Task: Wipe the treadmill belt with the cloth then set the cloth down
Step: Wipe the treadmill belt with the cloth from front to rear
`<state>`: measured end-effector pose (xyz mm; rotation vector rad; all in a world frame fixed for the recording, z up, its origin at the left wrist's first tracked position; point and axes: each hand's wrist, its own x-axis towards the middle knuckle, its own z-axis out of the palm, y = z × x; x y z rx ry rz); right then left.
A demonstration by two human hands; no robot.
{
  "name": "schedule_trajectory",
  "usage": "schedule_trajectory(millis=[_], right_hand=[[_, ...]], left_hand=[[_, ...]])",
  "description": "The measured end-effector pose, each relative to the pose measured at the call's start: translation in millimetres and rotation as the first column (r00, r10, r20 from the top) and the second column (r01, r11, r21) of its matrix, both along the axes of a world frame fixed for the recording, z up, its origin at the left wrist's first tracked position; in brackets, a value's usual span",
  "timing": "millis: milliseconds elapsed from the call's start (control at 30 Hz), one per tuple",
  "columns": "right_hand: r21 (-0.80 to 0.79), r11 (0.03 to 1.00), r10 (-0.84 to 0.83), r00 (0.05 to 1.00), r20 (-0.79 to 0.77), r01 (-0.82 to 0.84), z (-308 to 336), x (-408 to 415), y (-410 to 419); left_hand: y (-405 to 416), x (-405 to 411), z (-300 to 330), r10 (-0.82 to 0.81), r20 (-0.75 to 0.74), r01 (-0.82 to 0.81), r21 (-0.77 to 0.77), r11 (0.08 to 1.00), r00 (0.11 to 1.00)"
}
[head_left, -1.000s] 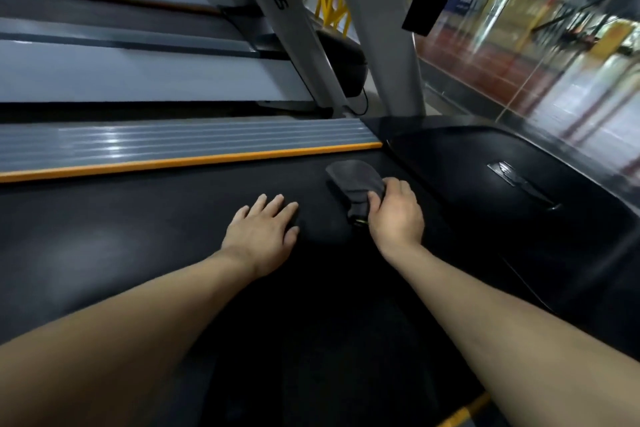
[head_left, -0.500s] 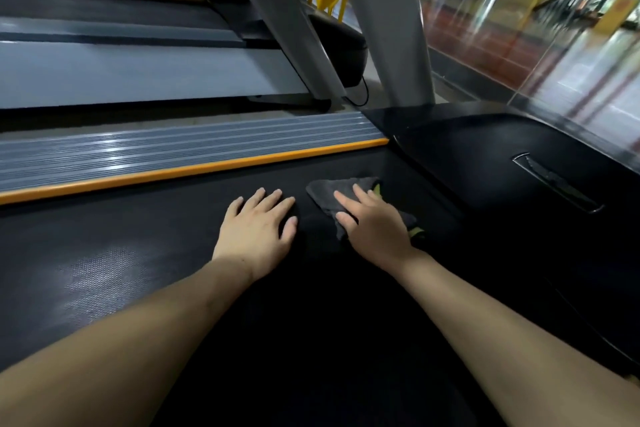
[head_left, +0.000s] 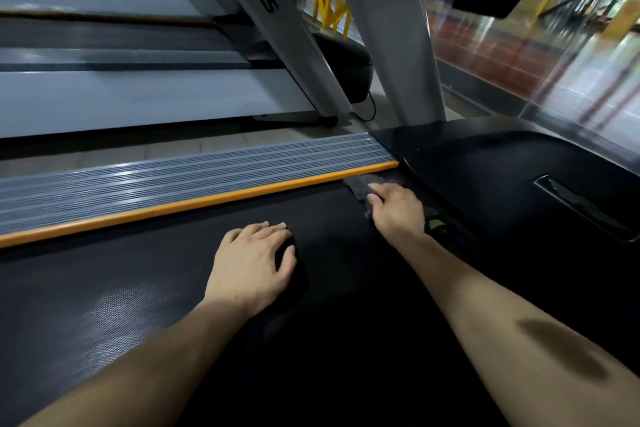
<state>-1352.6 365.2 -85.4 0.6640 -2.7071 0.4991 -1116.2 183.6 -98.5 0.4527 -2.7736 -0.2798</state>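
Observation:
The black treadmill belt (head_left: 138, 281) fills the lower half of the head view. A dark grey cloth (head_left: 360, 185) lies at the belt's far end, beside the orange strip and against the black motor cover. My right hand (head_left: 394, 210) presses down on the cloth with fingers curled over it; most of the cloth is hidden under the hand. My left hand (head_left: 252, 263) rests flat on the belt to the left and nearer me, fingers together, holding nothing.
A ribbed grey side rail (head_left: 173, 180) with an orange strip (head_left: 194, 204) borders the belt on the left. The black motor cover (head_left: 502, 177) rises at the right. Grey uprights (head_left: 388, 31) stand behind, with another treadmill beyond and glass at the far right.
My right hand has pushed the cloth forward and left to the belt's far end by the orange strip. The left hand has stayed flat on the belt.

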Motion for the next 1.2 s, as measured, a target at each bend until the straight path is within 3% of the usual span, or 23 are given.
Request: schedule_trajectory(millis=[133,233,367,500,667,733,833,900,967,1033,1200], right_hand=[[-0.146,0.939,0.291,0.944,-0.154,-0.313,-10.8,44.6,-13.5],[0.038,0.917,0.399,0.906,-0.142,-0.398,-5.6,19.9,-0.8],[0.07,0.998,0.006,0.996,-0.094,0.001,4.1,-50.3,26.0],[0.004,0.995,-0.099,0.991,-0.088,0.099,5.3,-25.3,2.3],[-0.073,0.944,0.316,0.946,-0.066,-0.321,-2.2,43.1,-28.4],[0.024,0.906,0.422,0.898,-0.123,-0.423,-3.2,27.6,-18.0],[0.164,0.966,0.223,0.963,-0.15,-0.198,5.4,-29.7,9.8],[0.108,0.994,-0.011,0.989,-0.149,0.027,7.0,-46.6,19.2],[0.045,0.992,-0.113,0.987,-0.113,0.119,7.8,-29.9,4.7],[0.007,0.999,-0.045,0.996,-0.072,0.045,11.0,4.1,-17.1],[-0.012,0.909,0.413,0.905,-0.099,-0.416,4.2,73.4,-36.5]], left_hand=[[-0.8,2.7,-1.6,-0.002,0.004,0.002,0.013,1.0,1.0],[-0.6,2.1,-0.6,0.0,0.02,0.0,0.01,1.0,1.0],[-0.3,2.8,-1.5,0.008,0.014,-0.009,0.008,1.0,1.0],[-0.3,1.6,-1.0,0.007,0.01,-0.007,0.008,1.0,1.0],[1.4,4.2,0.0,0.016,-0.007,-0.016,0.028,0.999,1.0],[0.9,5.0,0.8,0.013,-0.008,-0.012,0.039,0.999,1.0],[1.3,5.0,0.7,0.014,-0.008,-0.013,0.037,0.999,1.0],[1.8,4.0,1.0,0.011,-0.013,-0.011,0.03,0.999,1.0],[1.5,3.3,0.6,0.008,-0.014,-0.008,0.031,0.999,1.0],[1.4,3.3,0.7,0.016,-0.013,-0.016,0.042,0.999,1.0],[1.7,5.8,1.3,0.01,-0.027,-0.009,0.044,0.999,1.0]])
